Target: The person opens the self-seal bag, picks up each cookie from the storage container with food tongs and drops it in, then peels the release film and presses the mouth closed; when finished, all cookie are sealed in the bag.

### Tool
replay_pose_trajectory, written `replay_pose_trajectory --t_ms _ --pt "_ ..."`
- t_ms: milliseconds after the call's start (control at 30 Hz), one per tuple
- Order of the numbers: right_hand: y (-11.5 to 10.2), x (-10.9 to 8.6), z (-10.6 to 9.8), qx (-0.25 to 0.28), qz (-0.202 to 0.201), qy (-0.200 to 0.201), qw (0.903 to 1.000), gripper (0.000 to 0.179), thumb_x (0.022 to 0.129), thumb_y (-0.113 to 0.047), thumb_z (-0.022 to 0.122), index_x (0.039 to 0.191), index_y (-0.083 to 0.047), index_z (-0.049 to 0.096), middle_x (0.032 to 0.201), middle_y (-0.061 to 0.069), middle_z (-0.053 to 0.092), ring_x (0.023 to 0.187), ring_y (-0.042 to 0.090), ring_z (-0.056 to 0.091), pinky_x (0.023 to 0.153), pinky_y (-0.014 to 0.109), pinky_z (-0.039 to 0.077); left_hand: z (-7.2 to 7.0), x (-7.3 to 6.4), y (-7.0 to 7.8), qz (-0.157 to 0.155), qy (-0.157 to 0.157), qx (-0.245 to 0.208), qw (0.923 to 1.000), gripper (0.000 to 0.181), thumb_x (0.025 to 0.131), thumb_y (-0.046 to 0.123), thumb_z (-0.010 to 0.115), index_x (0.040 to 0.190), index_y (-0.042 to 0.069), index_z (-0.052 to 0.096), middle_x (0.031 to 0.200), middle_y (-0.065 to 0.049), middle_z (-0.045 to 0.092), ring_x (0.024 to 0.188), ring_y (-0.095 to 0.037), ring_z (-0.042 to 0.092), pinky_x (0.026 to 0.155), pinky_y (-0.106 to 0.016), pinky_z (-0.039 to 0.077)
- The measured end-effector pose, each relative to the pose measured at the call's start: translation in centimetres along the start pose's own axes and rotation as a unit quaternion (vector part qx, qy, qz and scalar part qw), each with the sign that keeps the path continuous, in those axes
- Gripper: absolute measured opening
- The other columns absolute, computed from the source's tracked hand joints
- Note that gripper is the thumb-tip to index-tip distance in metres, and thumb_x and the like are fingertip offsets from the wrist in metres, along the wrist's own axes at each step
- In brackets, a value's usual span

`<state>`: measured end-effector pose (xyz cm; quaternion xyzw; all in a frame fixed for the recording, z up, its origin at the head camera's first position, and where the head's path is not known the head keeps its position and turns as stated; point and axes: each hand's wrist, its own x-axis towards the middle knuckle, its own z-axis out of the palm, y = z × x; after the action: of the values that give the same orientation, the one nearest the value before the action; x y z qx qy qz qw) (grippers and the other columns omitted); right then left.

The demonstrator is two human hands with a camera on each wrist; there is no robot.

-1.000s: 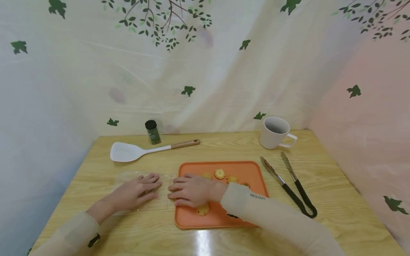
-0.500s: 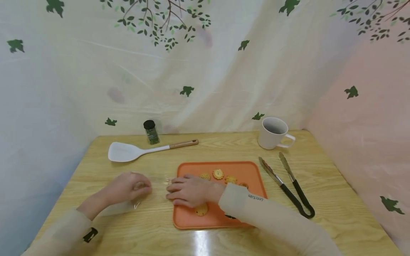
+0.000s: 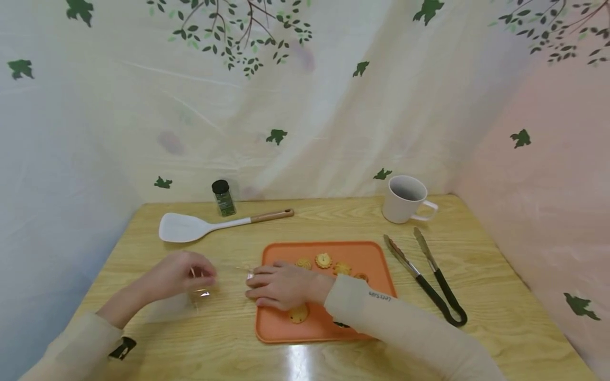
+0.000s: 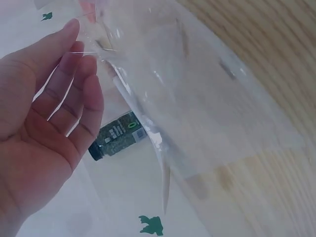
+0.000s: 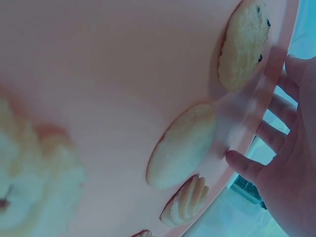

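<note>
The left hand [image 3: 176,274] is curling, thumb and fingers pinching the edge of a clear bag [image 4: 197,103]; the right hand [image 3: 288,286] is lying palm down, fingers spreading across the tray's left rim, gripping nothing that shows. The bag is trailing beneath the nearer left hand, left of the tray [image 3: 376,259], its long axis unclear. Cookies [image 5: 180,148] are sitting beside the right fingers.

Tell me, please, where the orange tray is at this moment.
In the head view, the orange tray is in the lower middle, left of the black-handled tongs, with the right hand over its left edge.
</note>
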<state>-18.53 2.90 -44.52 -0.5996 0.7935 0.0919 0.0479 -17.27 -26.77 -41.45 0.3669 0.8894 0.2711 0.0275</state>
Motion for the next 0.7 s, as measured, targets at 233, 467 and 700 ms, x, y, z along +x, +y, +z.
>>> replay_pose_trajectory --t_ms 233,467,700 --pt "-0.1 0.1 0.1 -0.002 0.006 -0.006 1.0 0.045 0.112 -0.04 0.029 0.153 -0.032 0.046 0.16 -0.007 0.038 0.15 0.019 0.027 0.117 0.042 0.033 -0.8 -0.3 -0.1 0.0 -0.014 -0.032 0.9994 0.006 0.091 0.008 0.076 0.097 0.006 0.078 0.094 -0.001 0.075 0.078 -0.001 0.063 0.064 -0.026 0.056" --pt "-0.1 0.1 0.1 0.008 0.014 -0.009 0.9998 0.046 0.112 -0.041 0.028 0.154 -0.033 0.045 0.16 -0.007 0.037 0.15 0.019 0.026 0.117 0.044 0.033 -1.1 -0.5 -0.2 -0.007 -0.017 -0.052 0.9985 0.009 0.093 0.01 0.076 0.1 0.005 0.077 0.096 -0.004 0.075 0.079 -0.002 0.064 0.064 -0.026 0.057" --pt "0.1 0.1 0.0 0.029 0.016 -0.017 0.9993 0.047 0.112 -0.043 0.026 0.155 -0.032 0.044 0.162 -0.007 0.035 0.151 0.02 0.024 0.118 0.047 0.03 -1.2 -0.4 -0.5 -0.016 -0.02 -0.038 0.999 0.008 0.092 0.01 0.077 0.1 0.007 0.078 0.096 0.0 0.075 0.08 -0.002 0.064 0.065 -0.026 0.057"
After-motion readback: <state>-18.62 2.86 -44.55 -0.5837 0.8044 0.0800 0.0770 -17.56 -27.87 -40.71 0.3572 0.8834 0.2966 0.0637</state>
